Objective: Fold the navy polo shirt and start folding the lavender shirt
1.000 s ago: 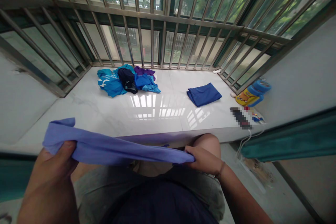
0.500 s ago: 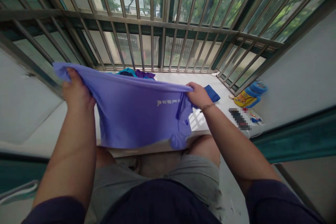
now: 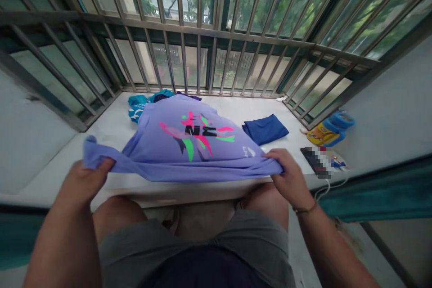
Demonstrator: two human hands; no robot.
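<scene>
A lavender T-shirt [image 3: 162, 148] with a pink, green and black print spreads over the white window ledge [image 3: 111, 184]. Its near edge is stretched between my two hands. My left hand [image 3: 89, 177] is closed on the cloth at the left end, where a loose fold sticks up. At the right end my right hand [image 3: 286, 171] pinches the same edge, fingers over the cloth. A folded dark blue cloth [image 3: 266, 129] lies just beyond my right hand. The shirt's far part touches or overlaps a heap of teal and purple clothes [image 3: 137, 105]; which, I cannot tell.
Metal window bars [image 3: 202, 31] close off the back and sides of the ledge. On the right stand a blue and yellow bottle [image 3: 330, 128] and a dark, partly blurred flat object [image 3: 312, 159] with a white cable [image 3: 326, 191]. A teal curtain [image 3: 388, 184] hangs at the right.
Both hands have come down and nearer to me with the shirt's edge. The raised shirt now lies on the ledge, its colourful print showing, and the folded blue cloth is uncovered.
</scene>
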